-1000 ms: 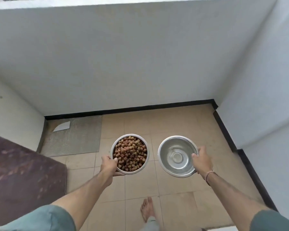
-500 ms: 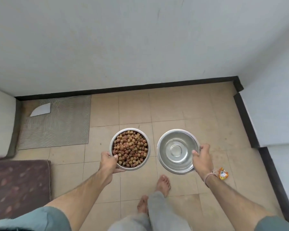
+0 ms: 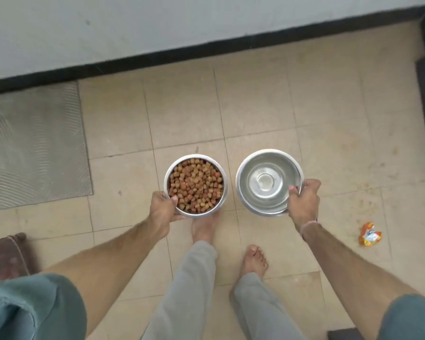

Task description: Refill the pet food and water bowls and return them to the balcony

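Steel bowls had come lower over the tiles: left hand (image 3: 163, 207) gripped the food bowl (image 3: 195, 185), right hand (image 3: 304, 201), at three o'clock, the water bowl (image 3: 268, 181). Setting down seemed next.

Your view now tilts further down than a second ago: the wall takes only the top strip and the tiled floor (image 3: 268, 101) fills the picture. Both of your bare feet (image 3: 254, 261) and grey trouser legs now show below the bowls. The orange wrapper (image 3: 369, 234) has come fully into sight at right. The grey mat (image 3: 35, 146) sits nearer the left edge.
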Tool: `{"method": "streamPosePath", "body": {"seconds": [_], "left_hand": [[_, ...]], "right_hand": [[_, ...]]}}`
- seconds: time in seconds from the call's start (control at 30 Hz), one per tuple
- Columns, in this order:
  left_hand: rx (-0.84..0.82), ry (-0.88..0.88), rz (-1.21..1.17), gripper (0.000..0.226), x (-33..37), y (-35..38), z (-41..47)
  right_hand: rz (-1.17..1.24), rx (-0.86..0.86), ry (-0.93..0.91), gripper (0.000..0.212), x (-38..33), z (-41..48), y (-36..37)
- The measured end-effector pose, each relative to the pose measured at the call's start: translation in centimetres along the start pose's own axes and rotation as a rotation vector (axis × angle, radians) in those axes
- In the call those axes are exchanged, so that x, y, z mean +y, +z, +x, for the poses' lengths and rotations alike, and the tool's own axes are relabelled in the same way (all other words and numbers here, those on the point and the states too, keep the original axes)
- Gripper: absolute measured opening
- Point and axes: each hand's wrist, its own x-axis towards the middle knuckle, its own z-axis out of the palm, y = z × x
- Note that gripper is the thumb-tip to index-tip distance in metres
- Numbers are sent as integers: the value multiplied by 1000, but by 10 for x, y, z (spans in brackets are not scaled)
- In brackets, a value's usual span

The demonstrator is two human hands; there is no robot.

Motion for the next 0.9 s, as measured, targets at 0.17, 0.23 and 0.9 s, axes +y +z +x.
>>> {"method": "streamPosePath", "body": {"seconds": [0.17,0.23,0.9], "left_hand": [[27,-73,46,13,-8,25,81],[19,-92,82,12,-14,32,107],[-6,-143,105,24,-39,50,164]], "right_hand": [[-2,-29,52,20,26,58,68],[-6,-49,73,21,37,78,90],[-35,-78,92,24,68,142,151]]}}
